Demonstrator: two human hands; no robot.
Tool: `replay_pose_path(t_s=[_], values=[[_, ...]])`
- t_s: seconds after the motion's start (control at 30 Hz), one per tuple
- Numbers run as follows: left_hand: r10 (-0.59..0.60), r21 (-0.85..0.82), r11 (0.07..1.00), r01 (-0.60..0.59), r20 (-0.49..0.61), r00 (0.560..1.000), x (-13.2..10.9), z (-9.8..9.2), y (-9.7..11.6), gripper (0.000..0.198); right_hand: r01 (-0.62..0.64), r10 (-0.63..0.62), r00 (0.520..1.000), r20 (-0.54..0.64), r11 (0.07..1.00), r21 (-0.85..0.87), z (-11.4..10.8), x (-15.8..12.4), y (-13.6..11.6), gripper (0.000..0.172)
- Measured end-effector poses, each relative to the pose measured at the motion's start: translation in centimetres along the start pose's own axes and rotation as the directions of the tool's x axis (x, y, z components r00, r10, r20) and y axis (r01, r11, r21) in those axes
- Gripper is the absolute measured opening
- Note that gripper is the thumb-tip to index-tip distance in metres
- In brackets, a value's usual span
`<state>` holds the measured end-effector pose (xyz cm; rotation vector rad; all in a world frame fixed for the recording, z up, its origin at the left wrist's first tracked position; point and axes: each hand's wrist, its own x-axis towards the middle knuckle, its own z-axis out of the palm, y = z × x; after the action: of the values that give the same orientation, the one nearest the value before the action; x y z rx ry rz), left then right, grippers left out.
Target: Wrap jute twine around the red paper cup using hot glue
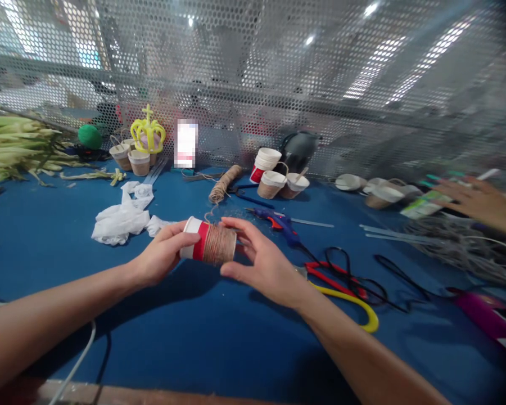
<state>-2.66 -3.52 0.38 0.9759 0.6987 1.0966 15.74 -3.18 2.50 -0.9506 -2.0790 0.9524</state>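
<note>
Tilted on its side above the blue table (pixel 219 337), a white and red paper cup (pixel 199 241) has brown twine (pixel 220 245) wound round its bottom half. My left hand (pixel 162 250) grips the rim end, thumb along the side. My right hand (pixel 261 259) is at the wrapped end with thumb and fingers spread apart; whether they touch the twine I cannot tell. A thin strand runs up from the cup toward a twine bundle (pixel 225 184) lying behind it. Just beyond my right hand lies a blue glue gun (pixel 280 222).
Scissors with red and yellow handles (pixel 369 318) and black cords lie right. Twine-wrapped cups (pixel 272 185) and stacked paper cups (pixel 266 160) stand behind. At left are crumpled white material (pixel 120 222), a yellow crown (pixel 148 135) and husks (pixel 17 140). Another person's hand (pixel 472 197) reaches in at right.
</note>
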Motion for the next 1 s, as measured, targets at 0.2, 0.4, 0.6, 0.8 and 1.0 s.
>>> replay_pose_path(t_s=[0.2,0.4,0.6,0.8,1.0], values=[[0.052,0.171,0.983,-0.064,0.074,0.996,-0.39,-0.31,-0.21,0.017,-0.115,0.109,0.992,0.065,0.988,0.101,-0.03,0.09,-0.06,0.044],[0.011,0.301,0.953,-0.018,0.026,1.0,-0.34,0.04,0.07,0.018,0.116,-0.12,0.993,0.0,0.961,-0.251,0.44,0.0,0.2,0.047],[-0.013,0.287,0.958,0.011,0.006,1.0,-0.25,-0.06,-0.14,0.016,0.165,-0.164,0.986,0.029,0.932,-0.324,0.45,0.03,0.09,0.048],[-0.043,0.312,0.949,0.053,-0.038,0.998,-0.1,0.0,-0.08,0.013,0.182,-0.176,0.983,0.049,0.928,-0.324,0.58,-0.02,0.23,0.049],[-0.082,0.36,0.928,0.093,-0.045,0.996,-0.28,0.27,-0.15,0.011,0.254,-0.246,0.967,0.062,0.922,-0.293,0.62,-0.06,0.13,0.036]])
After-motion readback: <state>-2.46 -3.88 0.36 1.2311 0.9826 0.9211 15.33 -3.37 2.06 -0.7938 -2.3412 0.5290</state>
